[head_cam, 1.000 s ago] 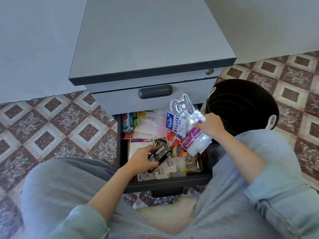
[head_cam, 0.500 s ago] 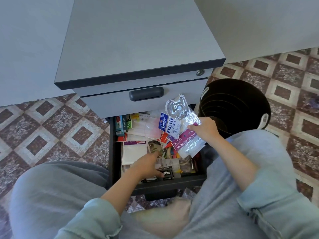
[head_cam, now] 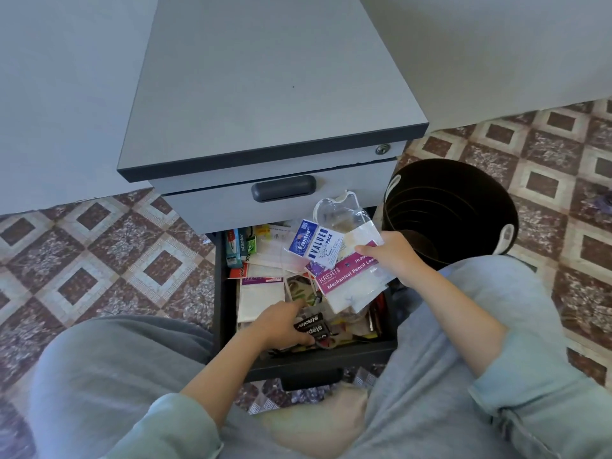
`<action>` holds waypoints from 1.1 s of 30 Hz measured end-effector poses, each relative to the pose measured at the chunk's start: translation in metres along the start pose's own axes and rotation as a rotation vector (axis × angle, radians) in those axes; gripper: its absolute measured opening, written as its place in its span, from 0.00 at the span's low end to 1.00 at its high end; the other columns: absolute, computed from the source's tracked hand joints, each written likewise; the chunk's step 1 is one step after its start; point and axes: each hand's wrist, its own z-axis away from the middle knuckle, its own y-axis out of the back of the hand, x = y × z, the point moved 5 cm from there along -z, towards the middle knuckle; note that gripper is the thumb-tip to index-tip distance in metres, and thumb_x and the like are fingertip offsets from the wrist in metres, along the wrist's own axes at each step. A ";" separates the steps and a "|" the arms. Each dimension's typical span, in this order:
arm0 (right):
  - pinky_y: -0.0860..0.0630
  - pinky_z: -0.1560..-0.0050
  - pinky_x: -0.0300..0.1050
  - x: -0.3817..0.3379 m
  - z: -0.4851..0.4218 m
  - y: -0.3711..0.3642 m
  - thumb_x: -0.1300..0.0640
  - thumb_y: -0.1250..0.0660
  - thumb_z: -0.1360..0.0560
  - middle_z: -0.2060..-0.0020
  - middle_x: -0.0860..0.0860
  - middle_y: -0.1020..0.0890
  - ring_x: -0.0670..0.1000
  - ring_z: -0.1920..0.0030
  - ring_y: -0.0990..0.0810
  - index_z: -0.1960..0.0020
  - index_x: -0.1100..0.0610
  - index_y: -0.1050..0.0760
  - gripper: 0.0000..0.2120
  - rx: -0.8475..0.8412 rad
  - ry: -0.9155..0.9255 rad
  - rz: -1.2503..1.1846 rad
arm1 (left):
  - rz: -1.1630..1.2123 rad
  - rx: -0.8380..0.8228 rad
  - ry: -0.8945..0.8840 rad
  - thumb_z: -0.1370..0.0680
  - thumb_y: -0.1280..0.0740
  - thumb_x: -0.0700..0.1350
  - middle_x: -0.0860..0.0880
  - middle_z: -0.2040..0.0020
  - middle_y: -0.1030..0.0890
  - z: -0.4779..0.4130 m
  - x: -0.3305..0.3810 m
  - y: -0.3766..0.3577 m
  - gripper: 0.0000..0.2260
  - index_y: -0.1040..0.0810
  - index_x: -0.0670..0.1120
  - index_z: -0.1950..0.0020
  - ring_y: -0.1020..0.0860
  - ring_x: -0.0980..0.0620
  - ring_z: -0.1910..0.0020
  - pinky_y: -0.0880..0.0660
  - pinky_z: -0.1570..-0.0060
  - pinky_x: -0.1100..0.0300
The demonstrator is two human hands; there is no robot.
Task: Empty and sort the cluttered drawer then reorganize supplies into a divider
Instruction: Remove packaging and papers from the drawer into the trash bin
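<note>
The open black drawer [head_cam: 221, 293] of a grey cabinet [head_cam: 265, 77] is full of stationery packets. My right hand [head_cam: 387, 256] holds a bunch of plastic packets [head_cam: 337, 260] above the drawer's right side: a purple mechanical pencil lead pack, a blue value pack and a clear blister. My left hand [head_cam: 281, 324] is down in the drawer's front, fingers around a black stapler pack [head_cam: 311, 324]. A white purple-topped packet [head_cam: 261, 296] lies flat at the left. Green and blue stapler boxes [head_cam: 240, 246] stand at the back left.
A black bin [head_cam: 450, 210] stands on the patterned tile floor right of the cabinet, beside my right hand. The upper drawer with a dark handle [head_cam: 283, 187] is closed. My knees in grey trousers flank the drawer on both sides.
My left hand went from the drawer's middle to its front, keeping the black stapler pack. The right hand stays raised with its packets. The camera has shifted slightly.
</note>
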 end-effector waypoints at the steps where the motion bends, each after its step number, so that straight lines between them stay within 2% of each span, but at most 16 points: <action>1: 0.24 0.61 0.41 -0.002 0.002 0.003 0.60 0.31 0.26 0.53 0.56 0.18 0.52 0.57 0.20 0.49 0.59 0.23 0.07 -0.006 -0.003 -0.009 | 0.050 0.022 0.002 0.26 0.30 0.53 0.44 0.31 0.30 0.002 -0.002 0.006 0.36 0.43 0.45 0.25 0.30 0.46 0.34 0.32 0.38 0.57; 3: 0.26 0.64 0.38 -0.006 0.006 0.013 0.59 0.31 0.25 0.56 0.54 0.19 0.49 0.62 0.21 0.49 0.59 0.24 0.06 -0.006 -0.005 -0.023 | 0.177 0.052 -0.003 0.26 0.30 0.51 0.46 0.34 0.27 0.006 -0.002 0.019 0.35 0.43 0.45 0.25 0.26 0.49 0.39 0.29 0.40 0.58; 6: 0.26 0.61 0.40 -0.009 0.011 0.038 0.60 0.32 0.24 0.59 0.54 0.19 0.49 0.63 0.21 0.46 0.62 0.24 0.09 0.009 -0.019 -0.058 | 0.345 0.046 -0.024 0.26 0.31 0.47 0.48 0.41 0.23 0.007 0.005 0.035 0.27 0.37 0.45 0.30 0.23 0.55 0.50 0.24 0.54 0.65; 9: 0.25 0.60 0.42 -0.011 0.017 0.068 0.61 0.32 0.24 0.58 0.55 0.19 0.51 0.62 0.21 0.46 0.62 0.23 0.08 0.035 -0.024 -0.066 | 0.437 0.029 -0.020 0.26 0.31 0.46 0.48 0.46 0.23 0.000 0.019 0.045 0.21 0.34 0.45 0.36 0.21 0.52 0.52 0.22 0.55 0.60; 10: 0.25 0.60 0.43 -0.011 0.019 0.079 0.61 0.32 0.24 0.59 0.55 0.19 0.51 0.63 0.21 0.47 0.62 0.22 0.07 0.047 -0.024 -0.065 | 0.445 0.032 -0.019 0.26 0.31 0.45 0.49 0.48 0.23 -0.003 0.026 0.048 0.20 0.34 0.45 0.38 0.21 0.52 0.53 0.22 0.55 0.59; 13: 0.26 0.64 0.41 -0.015 0.023 0.116 0.61 0.33 0.24 0.62 0.53 0.19 0.50 0.65 0.22 0.53 0.59 0.22 0.02 0.083 -0.023 -0.033 | 0.488 0.003 -0.048 0.25 0.33 0.44 0.51 0.54 0.24 -0.013 0.049 0.052 0.12 0.31 0.47 0.44 0.24 0.57 0.57 0.27 0.61 0.66; 15: 0.26 0.67 0.39 -0.016 0.026 0.142 0.60 0.33 0.24 0.62 0.53 0.19 0.50 0.65 0.22 0.56 0.57 0.23 0.03 0.120 -0.027 -0.010 | 0.521 -0.025 -0.067 0.25 0.33 0.42 0.51 0.55 0.23 -0.021 0.066 0.054 0.07 0.29 0.47 0.48 0.24 0.55 0.56 0.27 0.57 0.65; 17: 0.27 0.67 0.39 -0.014 0.027 0.167 0.60 0.34 0.23 0.62 0.52 0.19 0.50 0.65 0.22 0.58 0.56 0.23 0.05 0.161 -0.035 0.005 | 0.535 -0.022 -0.093 0.25 0.34 0.44 0.50 0.53 0.22 -0.029 0.083 0.057 0.07 0.26 0.46 0.47 0.23 0.53 0.54 0.27 0.53 0.62; 19: 0.26 0.64 0.40 -0.011 0.028 0.188 0.60 0.34 0.23 0.60 0.54 0.18 0.53 0.62 0.21 0.55 0.58 0.22 0.03 0.202 -0.036 -0.028 | 0.560 0.003 -0.092 0.25 0.33 0.47 0.50 0.50 0.21 -0.039 0.101 0.061 0.11 0.26 0.46 0.44 0.23 0.54 0.53 0.28 0.56 0.63; 21: 0.25 0.58 0.45 -0.004 0.027 0.209 0.62 0.35 0.23 0.57 0.56 0.18 0.55 0.59 0.20 0.49 0.63 0.23 0.06 0.261 -0.038 -0.128 | 0.589 0.030 -0.076 0.24 0.34 0.48 0.52 0.50 0.22 -0.050 0.117 0.063 0.10 0.27 0.48 0.45 0.25 0.58 0.54 0.30 0.60 0.66; 23: 0.27 0.61 0.43 0.003 0.028 0.226 0.62 0.35 0.23 0.60 0.54 0.19 0.52 0.62 0.22 0.48 0.62 0.24 0.06 0.330 -0.048 -0.189 | 0.591 0.046 -0.071 0.24 0.36 0.52 0.51 0.51 0.23 -0.062 0.134 0.063 0.09 0.27 0.50 0.47 0.25 0.59 0.55 0.30 0.60 0.67; 25: 0.27 0.62 0.43 0.009 0.027 0.240 0.62 0.34 0.24 0.60 0.54 0.20 0.51 0.62 0.23 0.46 0.62 0.24 0.08 0.380 -0.056 -0.234 | 0.580 0.070 -0.063 0.30 0.35 0.60 0.48 0.44 0.22 -0.073 0.150 0.066 0.24 0.26 0.47 0.40 0.24 0.53 0.48 0.27 0.51 0.61; 26: 0.27 0.62 0.43 0.012 0.026 0.245 0.62 0.34 0.24 0.59 0.54 0.20 0.51 0.62 0.23 0.45 0.63 0.24 0.09 0.395 -0.059 -0.248 | 0.583 0.082 -0.047 0.31 0.35 0.61 0.47 0.43 0.23 -0.080 0.156 0.067 0.28 0.28 0.45 0.38 0.24 0.50 0.47 0.27 0.48 0.58; 29: 0.28 0.65 0.41 0.021 0.023 0.258 0.61 0.34 0.24 0.60 0.54 0.20 0.51 0.65 0.23 0.46 0.63 0.24 0.08 0.438 -0.077 -0.269 | 0.675 0.122 -0.017 0.23 0.36 0.52 0.51 0.53 0.22 -0.100 0.173 0.074 0.11 0.28 0.46 0.46 0.24 0.55 0.56 0.29 0.59 0.62; 30: 0.28 0.66 0.41 0.023 0.022 0.261 0.61 0.34 0.23 0.61 0.53 0.21 0.50 0.65 0.24 0.48 0.62 0.24 0.06 0.447 -0.089 -0.273 | 0.734 0.124 -0.012 0.23 0.36 0.50 0.52 0.55 0.21 -0.106 0.179 0.076 0.09 0.27 0.46 0.47 0.23 0.54 0.56 0.28 0.58 0.62; 33: 0.28 0.68 0.40 0.031 0.017 0.270 0.61 0.35 0.23 0.60 0.54 0.21 0.50 0.66 0.25 0.52 0.60 0.25 0.02 0.465 -0.102 -0.294 | 0.834 0.127 0.021 0.25 0.34 0.51 0.46 0.48 0.20 -0.125 0.193 0.083 0.12 0.25 0.45 0.46 0.22 0.46 0.49 0.26 0.44 0.52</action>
